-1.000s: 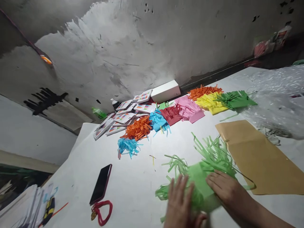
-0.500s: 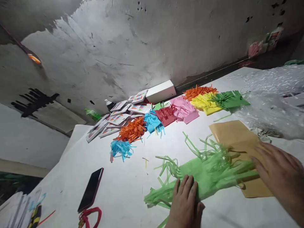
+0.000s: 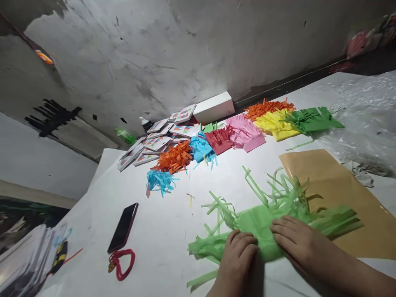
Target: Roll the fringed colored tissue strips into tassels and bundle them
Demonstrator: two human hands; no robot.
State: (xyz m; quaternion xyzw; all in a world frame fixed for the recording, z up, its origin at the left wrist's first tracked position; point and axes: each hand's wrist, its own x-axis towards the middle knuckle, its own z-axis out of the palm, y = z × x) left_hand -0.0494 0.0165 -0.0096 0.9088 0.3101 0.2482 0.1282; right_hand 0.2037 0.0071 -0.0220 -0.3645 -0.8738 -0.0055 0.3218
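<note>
Both hands now down on the light-green fringed paper (image 3: 262, 220), which lies flat on the white table (image 3: 161, 239) right in front of the person. Left hand (image 3: 236, 258): fingers curled a bit, knuckles up, tips pressing the paper's left part; half a sec ago it lay flatter w/ fingers stretched out. Right hand (image 3: 297, 241): fingers held together & flat, palm down on the paper's middle. Big change here: half a sec ago it was well off to the right, spread over the brown sheet (image 3: 346, 198); it has come back in beside the left, much like 1 s ago. Neither hand pinches anything, both just press.

Paper itself: strips fan out left of the left hand & up/right of the right hand, right-end strips overlapping the brown sheet's near edge. It sits more stretched out than 1 s ago, when it was bunched under the hands.

Beyond the hands, unchanged: blue tuft (image 3: 159, 181), orange pile (image 3: 173, 156), then a row of blue, red, pink, yellow & dark-green fringed pieces, small cards (image 3: 154, 144) and a white box (image 3: 213, 107) by the wall. Left of the left hand: phone (image 3: 123, 227) w/ red cord (image 3: 121, 264). Far right: clear plastic wrap (image 3: 365, 119).
</note>
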